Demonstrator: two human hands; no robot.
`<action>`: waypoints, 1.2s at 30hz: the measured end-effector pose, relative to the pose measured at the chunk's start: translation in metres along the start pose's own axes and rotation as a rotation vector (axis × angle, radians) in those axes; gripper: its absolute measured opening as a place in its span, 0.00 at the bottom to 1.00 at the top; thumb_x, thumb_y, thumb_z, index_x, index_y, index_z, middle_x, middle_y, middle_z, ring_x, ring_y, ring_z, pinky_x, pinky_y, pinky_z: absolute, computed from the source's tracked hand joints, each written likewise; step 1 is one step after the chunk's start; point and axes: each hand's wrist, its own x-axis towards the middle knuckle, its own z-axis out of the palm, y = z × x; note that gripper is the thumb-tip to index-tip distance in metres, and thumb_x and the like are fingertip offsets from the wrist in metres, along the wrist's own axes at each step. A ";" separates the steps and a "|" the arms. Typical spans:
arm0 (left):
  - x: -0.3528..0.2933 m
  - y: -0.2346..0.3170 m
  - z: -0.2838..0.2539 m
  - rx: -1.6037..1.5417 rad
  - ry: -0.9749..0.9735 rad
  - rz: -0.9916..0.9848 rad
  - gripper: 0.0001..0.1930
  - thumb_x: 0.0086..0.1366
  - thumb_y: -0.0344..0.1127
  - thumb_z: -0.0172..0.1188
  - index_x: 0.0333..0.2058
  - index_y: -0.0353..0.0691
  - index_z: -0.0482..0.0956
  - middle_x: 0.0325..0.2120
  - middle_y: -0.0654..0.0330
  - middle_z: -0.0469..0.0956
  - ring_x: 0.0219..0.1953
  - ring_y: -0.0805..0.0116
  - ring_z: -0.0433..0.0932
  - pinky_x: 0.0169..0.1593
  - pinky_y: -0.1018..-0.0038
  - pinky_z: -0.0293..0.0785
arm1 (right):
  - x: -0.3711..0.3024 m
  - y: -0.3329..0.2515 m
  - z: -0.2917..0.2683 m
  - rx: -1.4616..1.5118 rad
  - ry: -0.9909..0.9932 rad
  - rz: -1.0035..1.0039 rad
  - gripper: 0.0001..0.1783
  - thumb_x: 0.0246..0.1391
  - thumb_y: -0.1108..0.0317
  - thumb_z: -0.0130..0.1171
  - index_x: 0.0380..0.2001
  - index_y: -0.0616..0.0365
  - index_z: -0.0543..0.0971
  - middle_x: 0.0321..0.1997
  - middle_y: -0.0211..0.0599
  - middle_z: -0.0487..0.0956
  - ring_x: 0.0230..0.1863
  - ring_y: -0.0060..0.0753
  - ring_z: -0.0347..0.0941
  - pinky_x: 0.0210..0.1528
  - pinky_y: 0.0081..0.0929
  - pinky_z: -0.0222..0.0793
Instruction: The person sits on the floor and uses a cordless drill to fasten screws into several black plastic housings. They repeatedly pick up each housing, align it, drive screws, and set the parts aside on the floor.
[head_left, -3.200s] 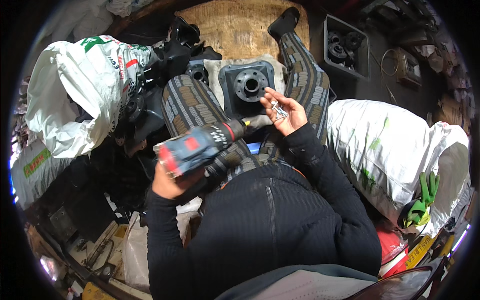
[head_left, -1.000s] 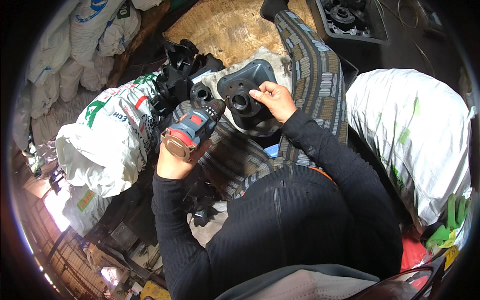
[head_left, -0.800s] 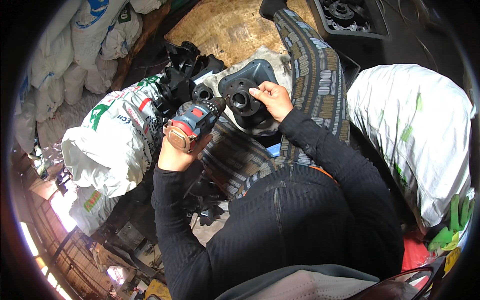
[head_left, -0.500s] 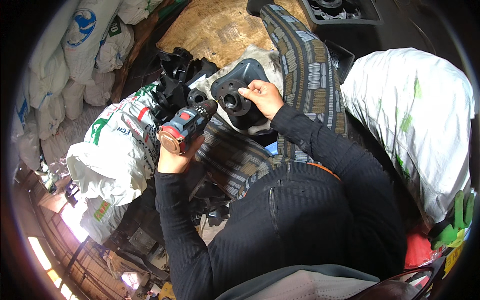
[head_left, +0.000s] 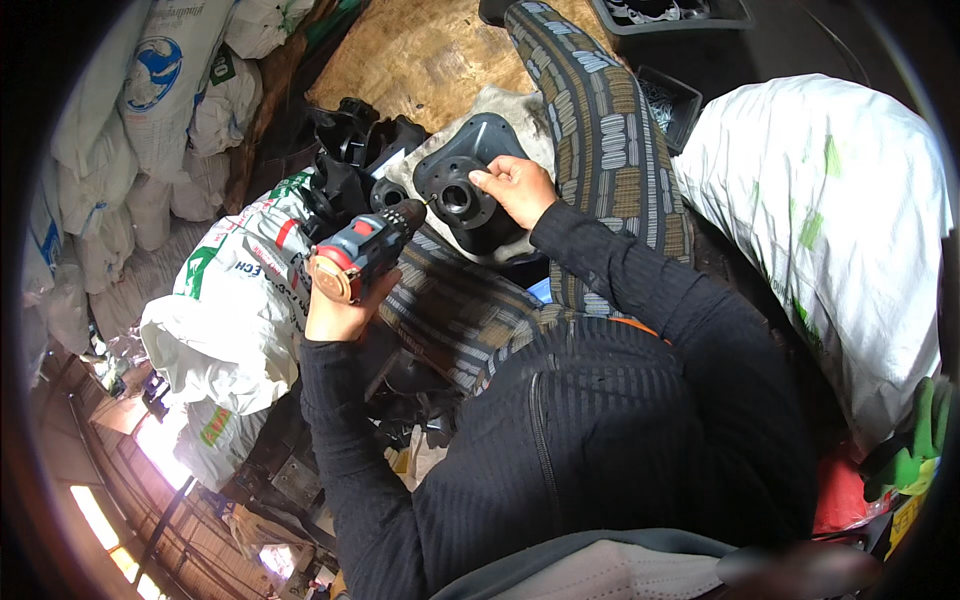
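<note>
My left hand point(head_left: 345, 305) is wrapped round the grip of a red and grey cordless drill point(head_left: 365, 245). Its bit meets the near-left rim of a round black flanged part point(head_left: 460, 205), which has a central hole and small holes around its rim. My right hand point(head_left: 518, 190) pinches the opposite edge of that flange between thumb and fingers. Behind the flange is a dark squarish plate with rounded corners point(head_left: 485, 135), apparently joined to it. Pale cloth point(head_left: 535, 120) lies beneath, between my legs.
More black moulded parts point(head_left: 350, 140) are piled left of the work. A printed white sack point(head_left: 235, 290) stands beside them, and a large white sack point(head_left: 820, 230) is on the right. Beyond my right leg sit a small dark tray point(head_left: 667, 105) and a grey crate point(head_left: 680, 20). Worn wooden board point(head_left: 430, 60) lies ahead.
The whole view has shifted slightly, with hands, drill and flanged part appearing a little further left. Both hands keep their holds, and the drill stays at the flange's rim.
</note>
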 end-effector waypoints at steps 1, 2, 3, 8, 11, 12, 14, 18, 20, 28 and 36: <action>0.003 -0.001 -0.001 0.039 0.007 0.042 0.23 0.52 0.38 0.71 0.46 0.37 0.76 0.37 0.55 0.80 0.36 0.60 0.80 0.42 0.67 0.76 | -0.001 -0.002 -0.001 -0.085 0.015 0.006 0.15 0.53 0.59 0.65 0.27 0.61 0.79 0.18 0.23 0.72 0.20 0.15 0.63 0.24 0.20 0.59; 0.005 0.002 -0.005 0.088 -0.058 -0.047 0.21 0.49 0.25 0.68 0.45 0.35 0.77 0.41 0.55 0.79 0.43 0.62 0.78 0.47 0.67 0.74 | -0.003 -0.003 -0.004 -0.170 0.030 0.010 0.16 0.53 0.57 0.65 0.29 0.61 0.80 0.21 0.30 0.76 0.22 0.20 0.69 0.27 0.24 0.64; 0.010 0.008 -0.008 0.139 -0.092 -0.032 0.22 0.50 0.30 0.69 0.45 0.35 0.76 0.41 0.54 0.79 0.43 0.59 0.78 0.48 0.66 0.74 | -0.002 -0.003 -0.007 -0.254 0.047 0.014 0.18 0.52 0.55 0.65 0.31 0.62 0.81 0.23 0.36 0.81 0.24 0.26 0.76 0.29 0.27 0.70; 0.024 0.004 -0.015 0.233 -0.175 0.015 0.23 0.52 0.38 0.69 0.45 0.36 0.76 0.38 0.49 0.80 0.42 0.51 0.80 0.47 0.64 0.76 | -0.002 0.004 -0.010 -0.397 0.043 0.043 0.20 0.50 0.52 0.65 0.26 0.61 0.80 0.15 0.33 0.75 0.17 0.26 0.68 0.24 0.29 0.64; 0.035 0.021 -0.013 0.181 -0.184 -0.006 0.23 0.50 0.33 0.67 0.46 0.36 0.75 0.37 0.50 0.80 0.40 0.51 0.80 0.45 0.65 0.77 | -0.001 0.008 -0.013 -0.345 0.051 0.075 0.19 0.50 0.54 0.66 0.25 0.61 0.79 0.14 0.32 0.73 0.16 0.24 0.65 0.22 0.29 0.62; 0.035 0.028 -0.013 0.160 -0.195 -0.062 0.22 0.51 0.30 0.66 0.46 0.35 0.76 0.39 0.50 0.80 0.41 0.52 0.80 0.47 0.65 0.75 | -0.002 0.002 -0.014 -0.360 0.044 0.082 0.18 0.50 0.54 0.66 0.25 0.61 0.79 0.14 0.32 0.73 0.16 0.23 0.65 0.22 0.28 0.62; 0.034 0.021 -0.012 0.195 -0.261 -0.090 0.21 0.52 0.27 0.64 0.46 0.34 0.76 0.41 0.49 0.79 0.44 0.53 0.79 0.49 0.65 0.74 | -0.004 -0.002 -0.014 -0.382 0.029 0.103 0.18 0.50 0.55 0.66 0.24 0.62 0.79 0.13 0.32 0.71 0.15 0.22 0.63 0.21 0.28 0.60; 0.033 0.012 -0.005 0.184 -0.186 0.007 0.31 0.46 0.33 0.69 0.52 0.39 0.72 0.38 0.50 0.80 0.39 0.50 0.80 0.43 0.65 0.78 | -0.007 -0.001 -0.015 -0.382 0.033 0.082 0.20 0.53 0.55 0.65 0.19 0.59 0.75 0.11 0.22 0.62 0.16 0.13 0.53 0.20 0.23 0.52; 0.035 0.011 0.000 0.176 -0.195 -0.042 0.31 0.46 0.34 0.69 0.52 0.39 0.72 0.38 0.50 0.80 0.39 0.50 0.80 0.43 0.65 0.78 | -0.005 0.002 -0.016 -0.430 0.027 0.040 0.21 0.53 0.55 0.65 0.18 0.59 0.74 0.11 0.22 0.61 0.16 0.13 0.53 0.20 0.23 0.52; 0.019 0.035 -0.002 0.262 -0.124 -0.141 0.21 0.50 0.33 0.69 0.43 0.35 0.77 0.39 0.50 0.80 0.42 0.52 0.79 0.46 0.66 0.74 | -0.004 0.008 -0.017 -0.114 0.112 0.004 0.16 0.55 0.56 0.64 0.31 0.59 0.80 0.16 0.19 0.66 0.19 0.11 0.57 0.20 0.19 0.51; -0.039 0.070 0.017 0.202 0.016 0.481 0.17 0.48 0.29 0.66 0.40 0.40 0.79 0.31 0.56 0.77 0.33 0.54 0.78 0.36 0.64 0.75 | -0.042 -0.024 -0.059 1.228 -0.436 0.359 0.22 0.65 0.65 0.42 0.57 0.67 0.67 0.52 0.46 0.75 0.58 0.46 0.70 0.59 0.43 0.69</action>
